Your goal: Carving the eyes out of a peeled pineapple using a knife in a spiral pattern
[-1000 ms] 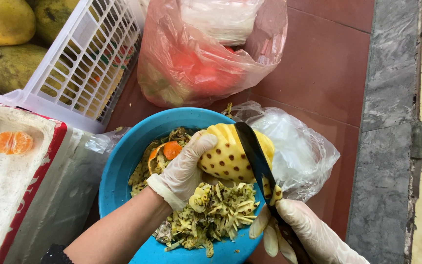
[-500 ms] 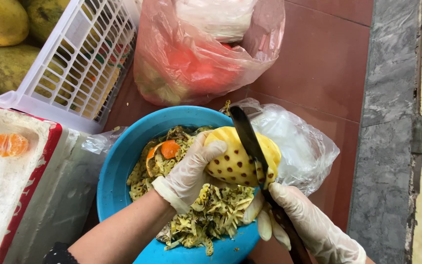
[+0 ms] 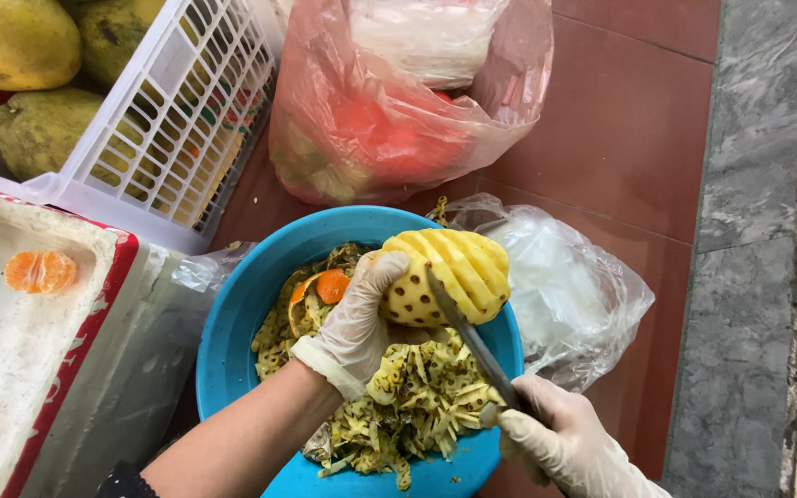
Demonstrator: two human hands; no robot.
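Note:
My left hand [image 3: 357,318], in a thin clear glove, grips a peeled yellow pineapple [image 3: 454,272] with spiral grooves and dark eyes, held over a blue bowl [image 3: 232,332]. My right hand [image 3: 560,443], also gloved, holds a dark-bladed knife [image 3: 468,332] whose tip rests against the pineapple's lower side. The bowl is heaped with pineapple peelings [image 3: 417,401] and a piece of orange peel [image 3: 329,284].
A white plastic basket [image 3: 163,120] with green-yellow fruit [image 3: 39,129] stands at the upper left. A pink plastic bag [image 3: 398,101] lies behind the bowl, a clear bag [image 3: 569,295] to its right. A peeled mandarin [image 3: 39,271] sits on a white foam box [image 3: 11,360]. Red floor tiles meet a grey stone edge [image 3: 749,231].
The knife has slid off the top of the pineapple and now lies lower, its blade angled against the underside. My right hand has drawn back toward me. The pineapple has turned slightly.

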